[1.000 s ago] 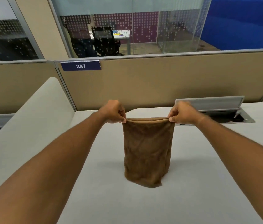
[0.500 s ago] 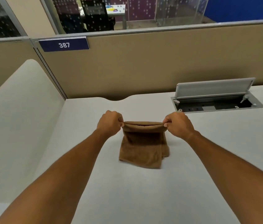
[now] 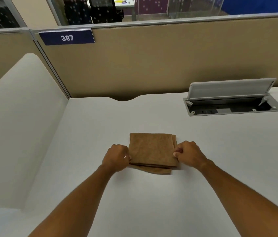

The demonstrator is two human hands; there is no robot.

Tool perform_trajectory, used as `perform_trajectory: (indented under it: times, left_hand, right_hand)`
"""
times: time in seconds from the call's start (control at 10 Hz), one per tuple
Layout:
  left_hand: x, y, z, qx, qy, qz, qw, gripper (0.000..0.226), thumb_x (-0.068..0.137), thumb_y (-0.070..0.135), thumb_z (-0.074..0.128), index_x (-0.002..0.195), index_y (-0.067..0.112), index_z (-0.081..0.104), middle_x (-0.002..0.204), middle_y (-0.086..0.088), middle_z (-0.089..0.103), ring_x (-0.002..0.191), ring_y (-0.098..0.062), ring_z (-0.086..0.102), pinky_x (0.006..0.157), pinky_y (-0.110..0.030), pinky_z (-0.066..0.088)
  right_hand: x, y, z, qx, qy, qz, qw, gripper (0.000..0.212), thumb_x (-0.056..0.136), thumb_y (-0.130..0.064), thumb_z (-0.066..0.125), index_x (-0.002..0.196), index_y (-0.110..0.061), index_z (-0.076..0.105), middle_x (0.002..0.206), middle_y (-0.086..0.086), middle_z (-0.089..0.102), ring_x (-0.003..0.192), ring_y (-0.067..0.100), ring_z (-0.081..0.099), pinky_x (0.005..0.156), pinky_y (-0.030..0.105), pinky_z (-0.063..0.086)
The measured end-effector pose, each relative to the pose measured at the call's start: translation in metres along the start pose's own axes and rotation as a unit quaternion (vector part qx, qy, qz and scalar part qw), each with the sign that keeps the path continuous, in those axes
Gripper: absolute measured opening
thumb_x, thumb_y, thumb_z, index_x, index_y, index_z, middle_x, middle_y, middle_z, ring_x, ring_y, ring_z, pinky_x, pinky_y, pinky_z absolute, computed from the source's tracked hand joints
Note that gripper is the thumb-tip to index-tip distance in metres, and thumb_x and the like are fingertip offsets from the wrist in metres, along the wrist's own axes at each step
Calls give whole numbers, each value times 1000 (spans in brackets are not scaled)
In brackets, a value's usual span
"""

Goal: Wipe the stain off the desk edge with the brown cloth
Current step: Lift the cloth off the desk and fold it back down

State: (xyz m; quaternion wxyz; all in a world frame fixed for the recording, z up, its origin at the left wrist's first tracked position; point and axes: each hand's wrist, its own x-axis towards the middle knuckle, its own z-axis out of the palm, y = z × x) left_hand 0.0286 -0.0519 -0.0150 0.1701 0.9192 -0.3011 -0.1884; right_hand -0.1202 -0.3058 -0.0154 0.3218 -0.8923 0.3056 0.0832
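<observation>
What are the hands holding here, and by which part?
The folded brown cloth lying on the desk: left hand pinches its left edge, right hand its right edge.

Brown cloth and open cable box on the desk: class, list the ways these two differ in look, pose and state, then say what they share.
1. The brown cloth is soft, brown and folded into layers; the cable box is rigid, grey metal.
2. The cloth lies on top of the desk; the box is sunk into it, lid raised.
3. The left hand and right hand pinch the cloth's sides; nothing touches the box.
Both are roughly rectangular.
</observation>
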Motion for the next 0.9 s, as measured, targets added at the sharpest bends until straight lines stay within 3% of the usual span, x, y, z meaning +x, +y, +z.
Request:
perform_trajectory:
  times: [0.1,0.2,0.4,0.5,0.6,0.8,0.9]
  left_hand:
    - [7,0,6,-61,46,-72,994,19,85,25,66,98,12,72,101,-2,72,97,-23,65,81,-31,50]
    - [17,1,16,-116,50,-134,983,25,85,23,69,107,13,70,109,-3,69,102,-24,63,82,-26,41]
    - [23,5,23,-192,33,-169,966,15,78,11,74,92,10,73,97,-9,70,90,-25,65,84,-35,53]
    - [22,5,24,-202,30,-164,965,14,77,9,76,90,9,72,93,-10,70,91,-26,67,89,-40,55]
    - [21,3,23,-192,48,-149,969,23,78,15,77,100,10,71,93,-6,69,95,-25,68,89,-36,54]
    - [10,10,13,-61,52,-79,994,65,84,42,67,137,10,49,135,-9,56,121,-27,56,99,-40,47]
    - [4,18,8,-20,84,-44,995,68,86,48,61,139,9,45,139,-9,53,126,-27,51,99,-39,44]
  right_hand:
    - [4,2,7,38,54,42,997,21,82,-28,75,98,-14,74,94,4,73,93,24,68,80,29,51]
    - [9,1,22,47,58,77,994,43,79,-33,80,114,-10,69,111,9,71,104,30,66,85,31,47]
    - [20,2,25,58,73,92,991,50,79,-27,81,123,-9,66,125,11,67,116,31,62,99,36,47]
    - [22,1,23,45,66,82,993,46,79,-26,81,120,-8,68,122,11,69,113,31,64,96,35,48]
    - [20,0,21,33,64,72,995,46,80,-28,80,119,-7,68,120,11,70,110,31,65,93,34,49]
    - [4,-17,14,36,101,18,994,42,89,-40,67,116,-9,66,109,13,71,99,31,66,76,30,48]
    - [-4,-27,18,20,113,-22,993,49,90,-45,61,123,-10,61,116,13,65,107,31,63,84,35,52]
